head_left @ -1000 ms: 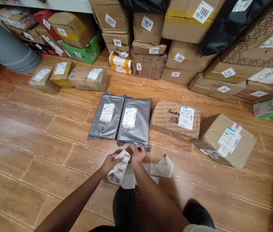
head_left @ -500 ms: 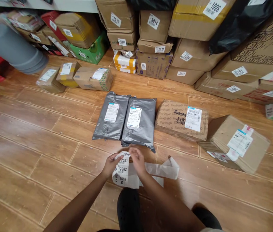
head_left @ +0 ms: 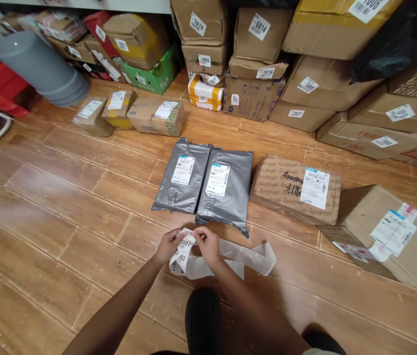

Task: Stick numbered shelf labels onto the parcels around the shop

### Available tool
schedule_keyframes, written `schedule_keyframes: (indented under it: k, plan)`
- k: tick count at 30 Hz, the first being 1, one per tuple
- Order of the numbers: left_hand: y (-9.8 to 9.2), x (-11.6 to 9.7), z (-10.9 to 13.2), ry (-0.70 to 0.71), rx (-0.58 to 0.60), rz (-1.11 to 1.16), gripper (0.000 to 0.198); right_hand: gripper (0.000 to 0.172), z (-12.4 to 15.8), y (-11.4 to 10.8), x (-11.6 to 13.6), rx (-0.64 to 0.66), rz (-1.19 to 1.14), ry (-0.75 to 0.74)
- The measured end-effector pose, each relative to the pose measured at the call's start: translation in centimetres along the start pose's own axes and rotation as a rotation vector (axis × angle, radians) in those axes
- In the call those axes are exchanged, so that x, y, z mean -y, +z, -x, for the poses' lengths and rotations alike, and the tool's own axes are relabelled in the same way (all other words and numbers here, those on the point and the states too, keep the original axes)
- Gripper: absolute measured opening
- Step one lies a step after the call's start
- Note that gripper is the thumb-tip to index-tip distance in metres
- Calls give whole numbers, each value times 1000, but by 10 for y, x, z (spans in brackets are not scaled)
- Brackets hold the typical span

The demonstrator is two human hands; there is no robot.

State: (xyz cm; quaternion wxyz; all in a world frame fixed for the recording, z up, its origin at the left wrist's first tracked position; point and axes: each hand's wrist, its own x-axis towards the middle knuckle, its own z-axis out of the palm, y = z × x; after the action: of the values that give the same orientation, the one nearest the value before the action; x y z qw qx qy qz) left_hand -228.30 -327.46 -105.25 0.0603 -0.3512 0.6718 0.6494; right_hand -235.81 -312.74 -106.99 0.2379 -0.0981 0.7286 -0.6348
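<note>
On my white label strip (head_left: 185, 245) I read 2001. Ahead, I see 7019 on an upper carton (head_left: 203, 29), 5009 on the carton below (head_left: 210, 56), 6014 on the neighbouring carton (head_left: 262, 32), 1016 on the squat carton beneath (head_left: 251, 70), 1005 on a wide carton (head_left: 323, 86) and 7025 on the bottom carton (head_left: 300, 117).

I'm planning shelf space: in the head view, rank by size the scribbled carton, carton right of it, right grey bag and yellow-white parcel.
1. Right carton
2. Scribbled carton, right grey bag: too alike to rank
3. Yellow-white parcel

Moderate indoor light, pale glare on floorboards (head_left: 27, 182) at left, soft shadows, stretched edges
</note>
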Motion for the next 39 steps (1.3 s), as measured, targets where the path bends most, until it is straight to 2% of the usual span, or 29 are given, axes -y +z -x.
schedule_keyframes:
  k: [4,8,12,16,18,21,24,27,30,33,39]
  plan:
    - [-11,11,-1,34,-175,31,39,9,-7,26,2,82,-8,-38]
    - [-28,18,-1,50,-279,43,38,8,-16,55,5,50,-23,-40]
    - [-52,22,-3,14,-246,51,35,8,-32,82,8,-23,-46,-45]
    - [-81,26,-7,-38,-200,69,37,8,-46,102,8,49,-13,-128]
    - [-93,29,-10,-62,-180,80,38,9,-50,109,7,28,16,-127]
    - [-100,34,-15,-91,-151,98,40,10,-54,118,4,-130,53,-73]
    - [-96,37,-18,-99,-126,117,42,14,-60,124,1,-330,65,-7]
    - [-93,35,-19,-86,-111,128,46,18,-67,129,-1,-467,21,138]
    - [-97,33,-17,-78,-117,129,43,20,-71,129,-2,-442,-45,226]
    - [-102,33,-13,-80,-123,130,40,22,-71,126,-4,-378,-51,198]
    - [-105,40,-13,-86,-160,131,40,25,-67,120,-6,-349,-53,185]
